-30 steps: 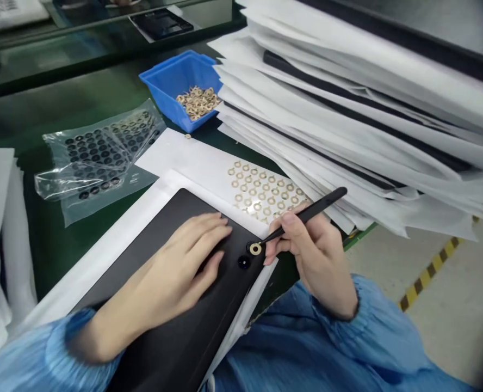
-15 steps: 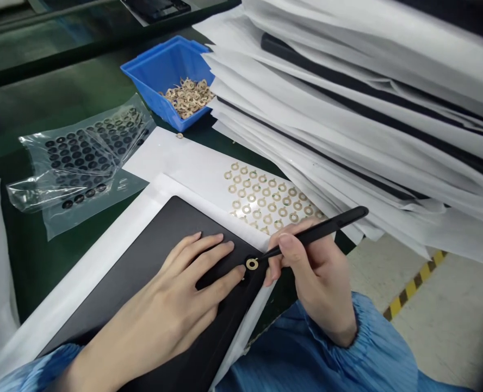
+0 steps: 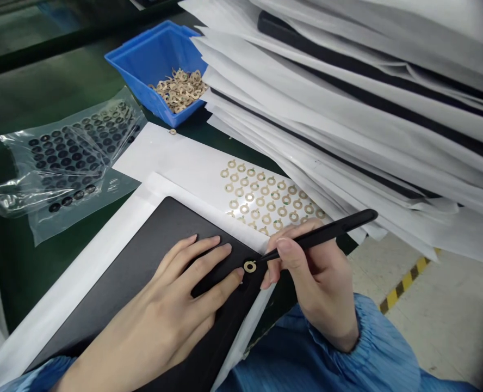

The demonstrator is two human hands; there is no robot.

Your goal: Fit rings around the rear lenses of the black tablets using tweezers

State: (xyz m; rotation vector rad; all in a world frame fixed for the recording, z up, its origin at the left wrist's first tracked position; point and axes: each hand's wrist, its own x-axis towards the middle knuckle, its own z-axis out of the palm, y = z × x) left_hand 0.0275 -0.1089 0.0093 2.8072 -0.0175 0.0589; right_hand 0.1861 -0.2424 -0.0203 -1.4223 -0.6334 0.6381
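Observation:
A flat black panel [image 3: 143, 239] lies on white wrapping sheet [image 3: 90, 272]. My left hand [image 3: 176, 305] rests on it, fingers spread, with the index fingertip beside a small tan ring with a tab [image 3: 250, 267] near the panel's corner. My right hand [image 3: 315, 272] grips black tweezers [image 3: 327, 233] like a pen. Their tip meets the ring's tab; whether it pinches the tab I cannot tell. Just beyond the panel, a white backing sheet [image 3: 160, 155] carries rows of similar tan rings [image 3: 261, 198].
A blue bin [image 3: 137, 73] holds a heap of loose tan rings [image 3: 180, 90]. Left of it lies a clear plastic sheet [image 3: 57, 218] with black discs. Layered white sheets with dark panels [image 3: 327, 109] rise at the right. One loose ring [image 3: 173, 132] sits at the backing sheet's edge.
The view has shifted slightly, so the bin and plastic sheet appear farther left. Both hands keep nearly the same pose, and the tweezers' tip stays at the ring's tab.

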